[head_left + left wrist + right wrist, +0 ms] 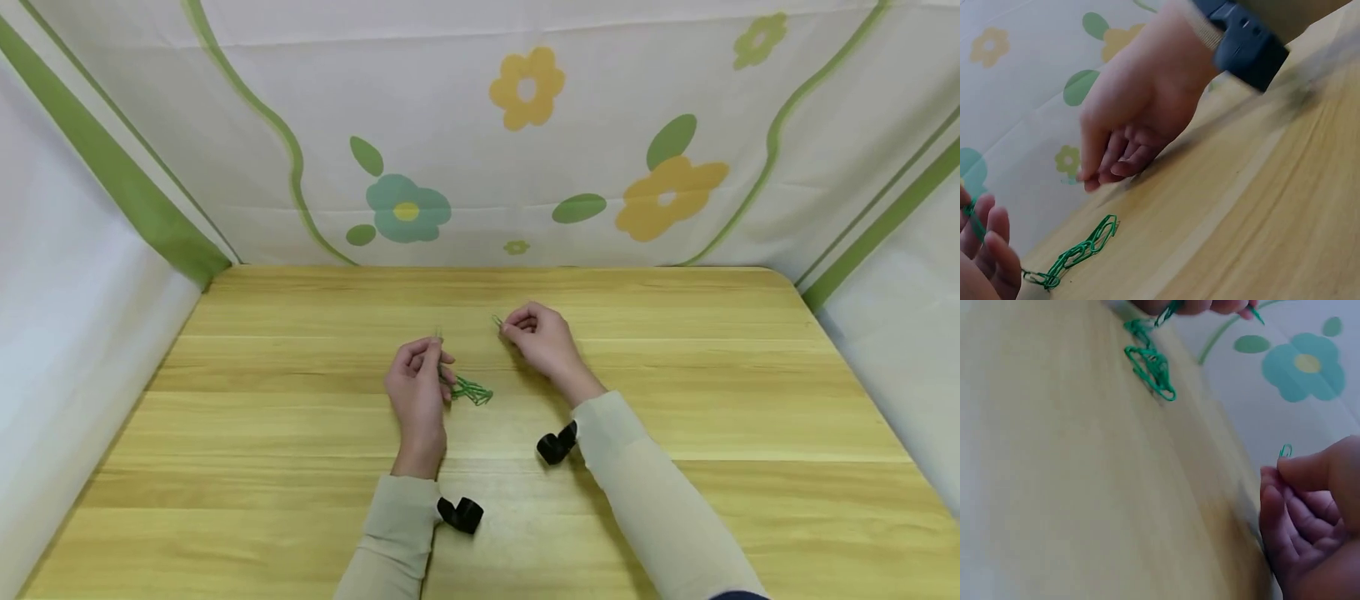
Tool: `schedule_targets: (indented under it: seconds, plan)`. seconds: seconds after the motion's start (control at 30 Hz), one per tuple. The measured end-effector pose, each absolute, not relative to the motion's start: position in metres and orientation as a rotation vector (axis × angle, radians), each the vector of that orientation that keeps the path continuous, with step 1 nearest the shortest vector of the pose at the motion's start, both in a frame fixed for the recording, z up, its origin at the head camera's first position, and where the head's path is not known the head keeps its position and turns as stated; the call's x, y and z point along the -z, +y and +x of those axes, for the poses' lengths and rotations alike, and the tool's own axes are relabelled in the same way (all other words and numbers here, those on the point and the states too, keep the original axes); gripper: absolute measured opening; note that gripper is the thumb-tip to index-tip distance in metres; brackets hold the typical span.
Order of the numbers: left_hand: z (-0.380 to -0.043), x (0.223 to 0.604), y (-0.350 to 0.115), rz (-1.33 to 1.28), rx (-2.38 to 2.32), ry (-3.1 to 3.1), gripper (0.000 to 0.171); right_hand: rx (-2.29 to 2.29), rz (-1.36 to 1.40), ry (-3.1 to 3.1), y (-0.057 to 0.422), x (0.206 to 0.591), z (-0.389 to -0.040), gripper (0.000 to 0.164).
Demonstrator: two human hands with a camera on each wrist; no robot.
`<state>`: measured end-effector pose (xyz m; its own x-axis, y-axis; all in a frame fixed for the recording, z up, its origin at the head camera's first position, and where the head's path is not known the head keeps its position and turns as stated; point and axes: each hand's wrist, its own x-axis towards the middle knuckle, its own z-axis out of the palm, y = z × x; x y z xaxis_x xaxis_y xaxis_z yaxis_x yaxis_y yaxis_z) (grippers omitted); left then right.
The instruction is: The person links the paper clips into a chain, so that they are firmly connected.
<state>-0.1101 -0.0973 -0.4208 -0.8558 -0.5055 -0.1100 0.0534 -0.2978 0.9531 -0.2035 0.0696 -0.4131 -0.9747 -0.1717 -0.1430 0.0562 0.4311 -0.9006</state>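
My left hand (416, 383) pinches a green paper clip (438, 332) between thumb and finger, its tip sticking up past them. From this hand a chain of linked green paper clips (472, 389) runs down to the tabletop, where its far end lies bunched; the left wrist view shows this chain (1082, 250) close up. Farther right and a little farther back, my right hand (542, 337) pinches a single green paper clip (1285, 450) by one end, with its other end pointing out. The two hands are apart, and the bunched clips lie between them, nearer the left.
The wooden table (262, 433) has a white curtain (465, 150) with printed flowers along its back edge. White fabric also hangs at both sides. A black camera (461, 515) juts from the left wrist, another black camera (557, 446) from the right.
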Motion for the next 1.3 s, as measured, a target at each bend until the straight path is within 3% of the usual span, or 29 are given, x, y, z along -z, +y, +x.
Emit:
schedule_targets:
  seconds: [0.33,1.03,1.3]
  plan:
    - [-0.11,0.421,-0.087,0.257,2.317,-1.729,0.012,1.913,-0.041,2.35,0.096,0.42,-0.17,0.018]
    - [-0.11,0.423,-0.081,0.248,2.329,-1.831,0.012,2.202,-0.091,2.095,0.105,0.419,-0.162,0.017]
    - [-0.109,0.423,-0.076,0.238,2.27,-1.962,0.011,2.25,-0.164,1.947,0.106,0.42,-0.161,0.008]
